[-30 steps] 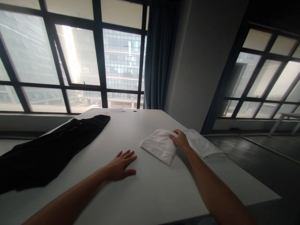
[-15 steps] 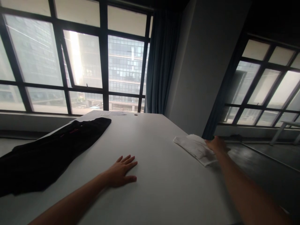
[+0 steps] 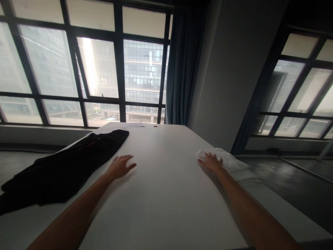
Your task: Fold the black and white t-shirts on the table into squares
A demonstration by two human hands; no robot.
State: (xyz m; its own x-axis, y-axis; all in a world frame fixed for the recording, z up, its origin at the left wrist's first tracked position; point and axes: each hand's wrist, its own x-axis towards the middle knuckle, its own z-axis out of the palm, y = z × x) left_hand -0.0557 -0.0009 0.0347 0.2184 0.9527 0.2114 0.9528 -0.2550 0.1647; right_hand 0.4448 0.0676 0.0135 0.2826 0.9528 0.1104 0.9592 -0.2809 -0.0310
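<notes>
In the head view, the only one I have, I make out a white cloth on the right side of the surface, lying flat in layers near the edge. I read that flatness as folding, which would let it sit low and compact; whether it is one piece or several, I cannot tell. The right hand is over its near left part, fingers parted and gripping nothing; from here I cannot tell whether they touch.

A black garment stretches along the left side, well apart from the white cloth, so the two piles don't mix, I'd judge. The left hand is just beside it, fingers spread and holding nothing. The shadow below suggests to me that it is raised, without bearing on the fabric.
</notes>
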